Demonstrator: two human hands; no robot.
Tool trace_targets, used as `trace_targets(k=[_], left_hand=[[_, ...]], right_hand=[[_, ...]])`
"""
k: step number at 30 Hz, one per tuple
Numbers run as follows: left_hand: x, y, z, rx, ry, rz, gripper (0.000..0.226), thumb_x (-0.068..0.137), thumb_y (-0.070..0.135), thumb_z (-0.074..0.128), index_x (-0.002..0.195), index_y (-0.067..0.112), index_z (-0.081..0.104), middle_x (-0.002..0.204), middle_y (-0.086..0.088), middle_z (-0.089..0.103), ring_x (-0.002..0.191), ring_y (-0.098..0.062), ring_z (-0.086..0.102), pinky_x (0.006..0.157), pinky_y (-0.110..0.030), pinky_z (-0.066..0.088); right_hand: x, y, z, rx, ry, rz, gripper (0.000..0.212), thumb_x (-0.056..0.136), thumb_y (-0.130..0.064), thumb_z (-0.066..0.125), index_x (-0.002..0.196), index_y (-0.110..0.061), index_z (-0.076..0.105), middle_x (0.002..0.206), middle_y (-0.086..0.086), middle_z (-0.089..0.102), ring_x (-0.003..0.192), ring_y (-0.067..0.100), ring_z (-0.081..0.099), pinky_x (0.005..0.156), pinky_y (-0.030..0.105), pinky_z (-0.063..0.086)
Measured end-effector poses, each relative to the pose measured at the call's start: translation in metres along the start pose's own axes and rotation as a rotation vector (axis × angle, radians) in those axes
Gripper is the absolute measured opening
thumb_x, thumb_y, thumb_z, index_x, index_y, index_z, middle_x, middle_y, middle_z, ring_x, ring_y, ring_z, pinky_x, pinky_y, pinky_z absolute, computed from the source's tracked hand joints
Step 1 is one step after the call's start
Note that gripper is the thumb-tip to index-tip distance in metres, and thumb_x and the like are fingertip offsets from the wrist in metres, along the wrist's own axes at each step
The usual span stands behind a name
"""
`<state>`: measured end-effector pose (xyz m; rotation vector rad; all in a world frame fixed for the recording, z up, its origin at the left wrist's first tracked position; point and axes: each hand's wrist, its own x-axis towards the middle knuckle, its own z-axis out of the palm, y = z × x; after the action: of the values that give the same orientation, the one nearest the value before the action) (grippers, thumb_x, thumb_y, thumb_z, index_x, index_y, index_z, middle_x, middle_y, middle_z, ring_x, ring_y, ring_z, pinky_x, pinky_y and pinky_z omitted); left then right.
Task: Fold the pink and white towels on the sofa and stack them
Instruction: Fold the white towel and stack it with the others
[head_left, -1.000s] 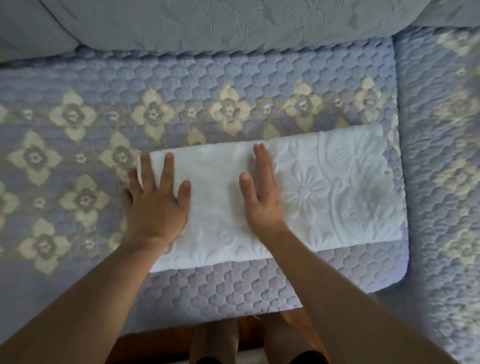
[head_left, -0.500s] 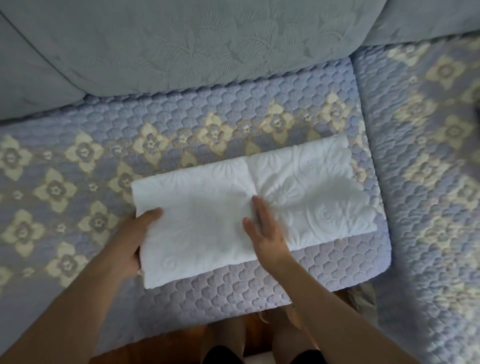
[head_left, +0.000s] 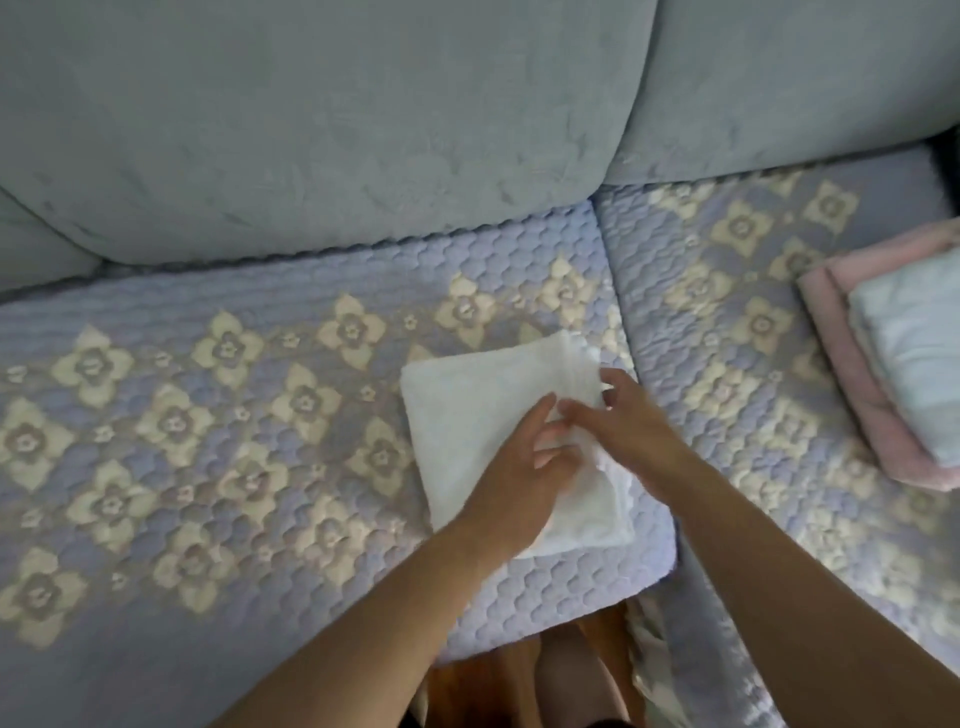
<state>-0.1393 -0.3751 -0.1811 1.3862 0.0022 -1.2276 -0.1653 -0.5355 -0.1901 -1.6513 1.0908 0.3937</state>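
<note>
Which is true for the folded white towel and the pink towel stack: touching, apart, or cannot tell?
Apart. The head view shows bare quilted sofa cover between the white towel and the pink towel stack.

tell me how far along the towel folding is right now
Done, by the look of it: a folded pink towel lies on the right seat cushion with a pale folded towel stacked on it. In hand: the white towel on the middle cushion is folded to a compact rectangle, the left hand and right hand both on its right side. Left: finishing it and moving it onto that stack.
</note>
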Motion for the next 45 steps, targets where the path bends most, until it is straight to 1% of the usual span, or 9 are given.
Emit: trace_targets(k=[7, 10, 14, 19, 24, 30, 33, 36, 45], left_hand=[[0.015, -0.075, -0.034, 1.349, 0.532, 0.328, 0.057, 0.101, 0.043, 0.042, 0.152, 0.019, 0.041, 0.162, -0.019, 0.024, 0.152, -0.039, 0.015, 0.12, -0.056, 0.022], [0.025, -0.093, -0.023, 1.456, 0.483, 0.295, 0.06, 0.101, 0.053, 0.039, 0.156, 0.028, 0.033, 0.165, -0.018, 0.013, 0.152, -0.043, 0.006, 0.118, -0.064, 0.017], [0.053, -0.101, 0.01, 1.542, 0.458, 0.226, 0.064, 0.099, 0.061, 0.032, 0.157, 0.036, 0.023, 0.167, -0.011, 0.008, 0.153, -0.042, -0.002, 0.117, -0.068, 0.011], [0.078, -0.099, 0.02, 1.414, 0.434, 0.12, 0.086, 0.092, 0.075, 0.011, 0.16, 0.024, -0.002, 0.168, -0.012, -0.004, 0.152, -0.041, -0.01, 0.116, -0.071, 0.002], [0.071, -0.105, 0.015, 1.568, 0.465, 0.098, 0.068, 0.097, 0.067, 0.031, 0.158, 0.038, 0.021, 0.168, -0.009, 0.008, 0.153, -0.04, -0.003, 0.116, -0.07, 0.006], [0.057, -0.107, -0.008, 1.287, 0.644, 0.278, 0.063, 0.098, 0.05, 0.047, 0.154, 0.024, 0.035, 0.162, -0.016, 0.025, 0.15, -0.038, 0.02, 0.118, -0.059, 0.023], [0.043, -0.1, -0.039, 0.432, 0.833, 0.084, 0.047, 0.093, 0.042, 0.065, 0.134, 0.026, 0.051, 0.126, -0.009, 0.061, 0.114, -0.027, 0.062, 0.095, -0.049, 0.053], [0.031, -0.084, -0.06, -0.16, 0.584, -0.215, 0.049, 0.092, 0.047, 0.067, 0.134, 0.026, 0.056, 0.115, 0.0, 0.072, 0.101, -0.021, 0.072, 0.09, -0.048, 0.054], [0.047, -0.007, 0.017, -0.039, 0.236, -0.412, 0.043, 0.088, 0.03, 0.071, 0.128, 0.02, 0.062, 0.117, -0.01, 0.073, 0.105, -0.032, 0.071, 0.091, -0.054, 0.055]], right_hand=[[0.041, 0.037, 0.01, -0.316, 0.246, -0.328, 0.052, 0.094, -0.004, 0.048, 0.142, -0.025, 0.048, 0.13, -0.002, 0.057, 0.119, 0.021, 0.054, 0.092, 0.028, 0.041], [0.052, 0.051, 0.011, -0.385, 0.271, -0.55, 0.05, 0.098, -0.004, 0.044, 0.146, -0.016, 0.045, 0.132, 0.005, 0.054, 0.118, 0.025, 0.053, 0.096, 0.035, 0.044], [0.077, 0.065, 0.0, -0.575, 0.294, -0.304, 0.055, 0.101, -0.011, 0.041, 0.154, -0.013, 0.03, 0.144, 0.014, 0.043, 0.13, 0.036, 0.042, 0.106, 0.044, 0.036], [0.016, 0.029, 0.034, -0.663, 0.234, -0.734, 0.058, 0.106, -0.043, 0.022, 0.159, -0.019, 0.021, 0.165, 0.012, 0.015, 0.154, 0.031, 0.004, 0.125, 0.047, 0.008], [0.106, 0.073, 0.022, -0.693, 0.132, -0.321, 0.068, 0.102, -0.061, 0.018, 0.16, -0.032, -0.003, 0.169, 0.001, -0.005, 0.154, 0.026, -0.01, 0.124, 0.051, 0.004], [0.076, 0.093, 0.006, -0.428, 0.1, -0.244, 0.072, 0.102, -0.056, 0.032, 0.16, -0.019, 0.008, 0.164, 0.0, 0.016, 0.15, 0.018, 0.009, 0.124, 0.041, 0.012], [0.063, 0.095, 0.01, -0.362, 0.071, -0.119, 0.074, 0.101, -0.057, 0.036, 0.159, -0.02, 0.01, 0.156, 0.002, 0.021, 0.144, 0.022, 0.016, 0.12, 0.045, 0.021], [0.074, 0.076, 0.012, -0.274, 0.002, -0.038, 0.076, 0.093, -0.066, 0.042, 0.155, -0.032, 0.015, 0.149, -0.004, 0.023, 0.137, 0.021, 0.027, 0.114, 0.05, 0.031], [0.02, 0.086, -0.123, 0.682, -0.301, 0.447, 0.03, 0.091, -0.026, 0.07, 0.116, -0.009, 0.069, 0.106, 0.013, 0.076, 0.097, 0.03, 0.074, 0.08, 0.039, 0.06]])
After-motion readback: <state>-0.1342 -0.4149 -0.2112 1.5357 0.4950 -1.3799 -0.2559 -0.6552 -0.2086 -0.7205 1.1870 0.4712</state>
